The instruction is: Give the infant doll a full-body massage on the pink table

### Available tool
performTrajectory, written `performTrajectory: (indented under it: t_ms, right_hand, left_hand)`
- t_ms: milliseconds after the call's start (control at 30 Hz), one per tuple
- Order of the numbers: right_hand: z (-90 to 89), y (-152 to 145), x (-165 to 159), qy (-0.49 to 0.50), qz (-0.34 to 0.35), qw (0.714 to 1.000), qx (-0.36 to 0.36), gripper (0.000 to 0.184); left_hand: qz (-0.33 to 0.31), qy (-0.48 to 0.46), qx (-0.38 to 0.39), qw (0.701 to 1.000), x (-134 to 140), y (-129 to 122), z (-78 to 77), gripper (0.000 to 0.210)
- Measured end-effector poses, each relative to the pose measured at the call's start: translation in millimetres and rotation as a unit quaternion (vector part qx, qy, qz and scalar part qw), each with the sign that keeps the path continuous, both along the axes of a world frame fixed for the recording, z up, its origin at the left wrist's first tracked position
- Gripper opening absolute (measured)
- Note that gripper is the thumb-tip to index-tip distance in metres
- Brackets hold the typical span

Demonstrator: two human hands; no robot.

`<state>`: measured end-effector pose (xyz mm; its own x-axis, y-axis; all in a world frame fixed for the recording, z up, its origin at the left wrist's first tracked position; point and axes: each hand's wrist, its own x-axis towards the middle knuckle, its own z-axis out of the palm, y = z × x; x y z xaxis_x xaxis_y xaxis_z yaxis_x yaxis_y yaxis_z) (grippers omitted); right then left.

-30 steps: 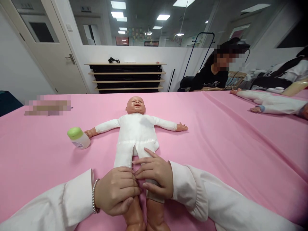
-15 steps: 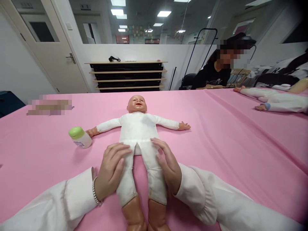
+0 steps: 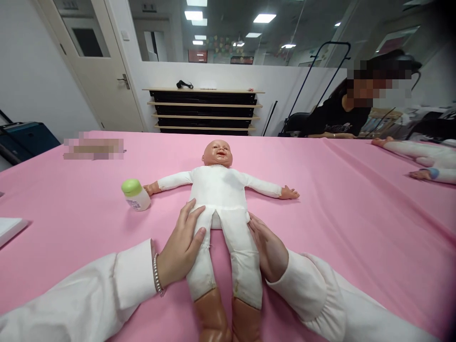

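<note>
A white-walled room rises behind everything, with a wide interior window [image 3: 228,28] reflecting or showing ceiling lights and a pale door [image 3: 99,85] to the left. In front spreads the counter [image 3: 338,228], covered in pink cloth with soft creases on the right. Against the far wall stands a low shelf unit [image 3: 206,103] with pale wooden edges; right of it, a person in a black top [image 3: 335,118] sits beyond the counter. A baby doll [image 3: 221,190] lies face up in the middle of the counter, arms spread, legs toward the wearer, its body white fabric. Part of a second doll [image 3: 416,152] lies at the far right. The left hand [image 3: 180,247] rests on one thigh and hip, fingers slightly spread; the right hand [image 3: 269,244] lies along the outside of the other thigh, fingers straight and close together, neither clenched. A green-capped bottle [image 3: 137,195] stands beside the doll's hand. A beaded bracelet [image 3: 157,275] rings the left wrist. Pale lettering on the black top and print on the bottle's label [image 3: 135,204] are too small to read
</note>
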<state>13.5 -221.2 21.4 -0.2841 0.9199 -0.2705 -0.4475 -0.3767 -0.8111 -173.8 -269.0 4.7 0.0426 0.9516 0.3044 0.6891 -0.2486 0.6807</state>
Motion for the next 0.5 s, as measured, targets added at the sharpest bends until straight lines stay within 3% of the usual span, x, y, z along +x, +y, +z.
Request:
performTrajectory:
  t_ms: [167,333,433,500]
  right_hand:
    - [15.4,-7,-2,0.031,0.079,0.99,-0.117,0.042]
    - [-0.7,-11,-2,0.081,0.184,0.963,-0.181,0.065]
    - [-14.4,-11,-5,0.121,0.28,0.937,-0.17,0.069]
    - [-19.1,-9,-7,0.106,0.32,0.934,-0.113,0.06]
  left_hand:
    - [-0.002,-0.009,-0.003,1.0,1,2,-1.1,0.043]
    - [-0.007,-0.017,0.008,1.0,0,3,-2.3,0.043]
    - [-0.028,-0.018,0.021,0.999,0,4,-2.5,0.043]
    - [-0.045,-0.017,0.037,0.998,-1,4,-2.1,0.043]
